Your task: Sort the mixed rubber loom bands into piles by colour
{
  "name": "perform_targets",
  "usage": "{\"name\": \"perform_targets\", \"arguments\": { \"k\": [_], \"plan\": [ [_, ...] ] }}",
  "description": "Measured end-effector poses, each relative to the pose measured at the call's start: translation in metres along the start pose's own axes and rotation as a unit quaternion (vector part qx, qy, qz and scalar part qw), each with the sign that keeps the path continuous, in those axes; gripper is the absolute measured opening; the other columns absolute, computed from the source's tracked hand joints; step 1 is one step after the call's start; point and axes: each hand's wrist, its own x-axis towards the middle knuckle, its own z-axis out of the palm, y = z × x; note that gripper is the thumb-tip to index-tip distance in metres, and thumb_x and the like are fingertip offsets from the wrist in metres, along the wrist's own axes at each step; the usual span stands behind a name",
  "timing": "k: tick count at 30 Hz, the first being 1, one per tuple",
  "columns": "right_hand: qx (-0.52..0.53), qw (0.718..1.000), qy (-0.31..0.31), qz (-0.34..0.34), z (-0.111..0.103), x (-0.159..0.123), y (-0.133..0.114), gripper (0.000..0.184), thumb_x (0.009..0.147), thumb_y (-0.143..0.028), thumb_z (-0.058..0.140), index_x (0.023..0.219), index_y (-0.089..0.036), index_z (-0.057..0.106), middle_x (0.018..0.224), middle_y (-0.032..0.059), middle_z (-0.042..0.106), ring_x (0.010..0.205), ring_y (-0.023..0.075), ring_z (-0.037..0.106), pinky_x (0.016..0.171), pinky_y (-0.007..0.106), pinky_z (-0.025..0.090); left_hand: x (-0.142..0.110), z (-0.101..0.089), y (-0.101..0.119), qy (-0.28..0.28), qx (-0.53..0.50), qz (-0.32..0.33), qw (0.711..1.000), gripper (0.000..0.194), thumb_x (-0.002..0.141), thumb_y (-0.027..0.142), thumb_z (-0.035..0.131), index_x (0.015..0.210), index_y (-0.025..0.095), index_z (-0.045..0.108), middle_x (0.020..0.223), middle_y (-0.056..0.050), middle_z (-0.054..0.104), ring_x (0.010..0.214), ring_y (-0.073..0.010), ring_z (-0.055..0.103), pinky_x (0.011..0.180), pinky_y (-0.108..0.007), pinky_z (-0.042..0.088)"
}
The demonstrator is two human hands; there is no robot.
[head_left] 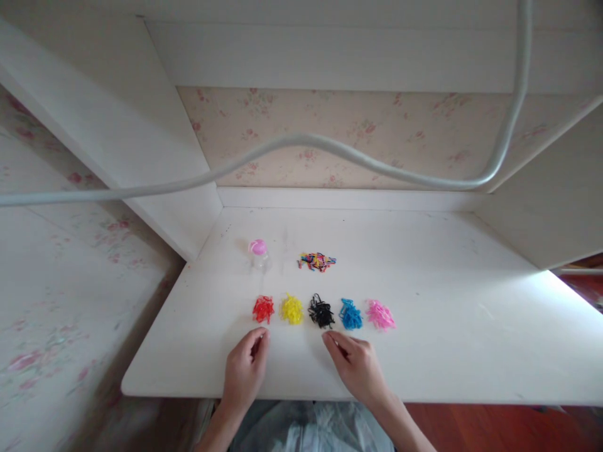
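Note:
My left hand (pixel 246 363) is closed in a pinch on the desk, just in front of a pile of red elastic bands (pixel 263 309). My right hand (pixel 354 361) is also pinched, its fingertips close to the near edge of a black band pile (pixel 321 311). Whether either pinch holds anything is too small to make out. Between and beside these lie yellow bands (pixel 292 309), blue bands (pixel 351 314) and pink bands (pixel 380 314), sorted by colour in a row. Farther back is a heap of mixed-colour bands (pixel 317 261).
A small clear container with a pink lid (pixel 258 248) stands behind the red pile. All this rests on a white desk (pixel 452 351) with side panels left and right. A pale cable (pixel 306 139) crosses the view above the desk.

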Motion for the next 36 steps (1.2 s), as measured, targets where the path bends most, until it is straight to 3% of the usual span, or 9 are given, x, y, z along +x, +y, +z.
{"name": "perform_targets", "arguments": {
  "k": [3,7,14,18,23,36],
  "plan": [
    [0.052,0.997,0.038,0.042,0.001,-0.023,0.019,0.039,0.092,-0.044,0.041,0.087,-0.020,0.070,0.069,0.0033,0.068,0.057,0.0121,0.061,0.056,0.018,0.043,0.009,-0.001,0.010,-0.026,0.048,0.019,0.998,0.030,0.088,0.041,0.043,0.090,0.020,0.064,0.077,-0.003,0.068,0.061,-0.0129,0.060,0.060,-0.022,0.047],
    [0.052,0.995,0.073,0.054,0.003,-0.028,0.028,0.038,0.091,-0.044,0.042,0.088,-0.018,0.070,0.070,0.0035,0.068,0.057,0.0116,0.061,0.057,0.017,0.044,0.039,0.002,0.039,-0.080,0.135,0.075,0.985,0.028,0.089,0.037,0.041,0.091,0.022,0.064,0.087,-0.002,0.070,0.074,-0.0136,0.063,0.069,-0.024,0.046],
    [0.011,0.998,0.057,0.007,0.009,-0.027,0.029,0.036,0.093,-0.039,0.040,0.090,-0.019,0.070,0.072,0.0052,0.069,0.059,0.0121,0.061,0.062,0.019,0.044,0.110,0.041,0.083,-0.102,0.288,0.101,0.947,0.025,0.089,0.038,0.042,0.094,0.026,0.063,0.096,-0.001,0.068,0.080,-0.0143,0.063,0.069,-0.024,0.043],
    [-0.013,0.998,0.060,-0.004,0.009,-0.030,0.029,0.033,0.094,-0.037,0.040,0.089,-0.019,0.069,0.069,0.0036,0.067,0.058,0.0112,0.060,0.060,0.018,0.040,0.134,0.064,0.085,-0.084,0.315,0.097,0.940,0.027,0.089,0.037,0.042,0.104,0.023,0.060,0.106,-0.006,0.065,0.084,-0.0178,0.063,0.072,-0.028,0.044],
    [-0.034,0.997,0.059,-0.020,0.009,-0.030,0.028,0.034,0.095,-0.034,0.038,0.087,-0.019,0.068,0.063,0.0022,0.064,0.057,0.0104,0.057,0.059,0.018,0.036,0.146,0.074,0.078,-0.071,0.329,0.092,0.937,0.033,0.093,0.036,0.034,0.104,0.018,0.059,0.104,-0.011,0.062,0.089,-0.0194,0.062,0.075,-0.030,0.044],
    [-0.043,0.997,0.048,-0.029,0.009,-0.030,0.029,0.031,0.095,-0.033,0.039,0.086,-0.021,0.067,0.065,0.0011,0.065,0.059,0.0109,0.058,0.059,0.019,0.035,0.141,0.057,0.068,-0.039,0.308,0.109,0.944,0.034,0.095,0.033,0.029,0.100,0.020,0.060,0.102,-0.007,0.063,0.088,-0.0160,0.061,0.072,-0.026,0.043]
  ]
}}
